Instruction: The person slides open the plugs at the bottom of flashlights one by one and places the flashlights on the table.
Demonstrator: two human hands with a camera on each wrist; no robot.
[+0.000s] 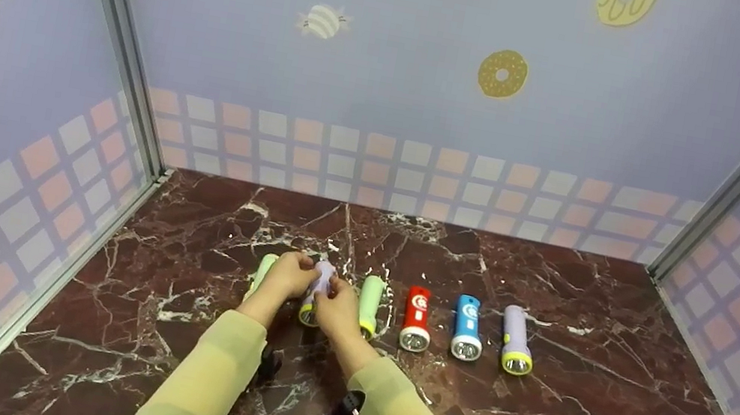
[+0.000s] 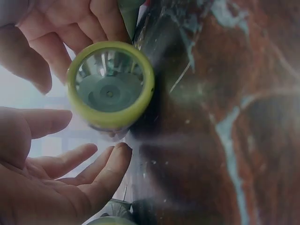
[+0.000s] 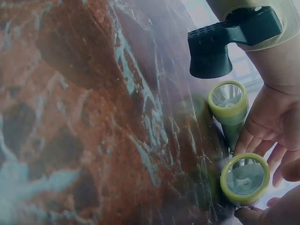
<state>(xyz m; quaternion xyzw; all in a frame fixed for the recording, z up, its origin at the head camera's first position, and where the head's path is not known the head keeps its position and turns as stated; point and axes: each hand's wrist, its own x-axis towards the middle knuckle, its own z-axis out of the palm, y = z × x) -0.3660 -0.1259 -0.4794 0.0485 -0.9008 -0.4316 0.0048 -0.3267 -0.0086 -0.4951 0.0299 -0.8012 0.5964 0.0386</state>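
A lavender flashlight point(image 1: 323, 277) with a yellow-green lens ring point(image 2: 149, 86) lies on the dark marbled table, lens toward me. My left hand point(image 1: 286, 275) is on its left side, fingers loosely extended and fingertips close by the barrel, as the left wrist view shows. On its other side, my right hand point(image 1: 338, 308) has its fingertips right at the barrel and its thumb apart from it. A pale green flashlight point(image 1: 264, 272) is partly hidden behind my left hand. Another green flashlight point(image 1: 370, 300) lies just right of my right hand; it also shows in the right wrist view.
Farther right in the row lie a red flashlight point(image 1: 416, 315), a blue flashlight point(image 1: 467, 323) and a second lavender flashlight point(image 1: 515, 333). Lilac walls point(image 1: 398, 91) with a tile pattern enclose the table at the back and both sides. A black wrist camera point(image 3: 220, 42) sits at my sleeve.
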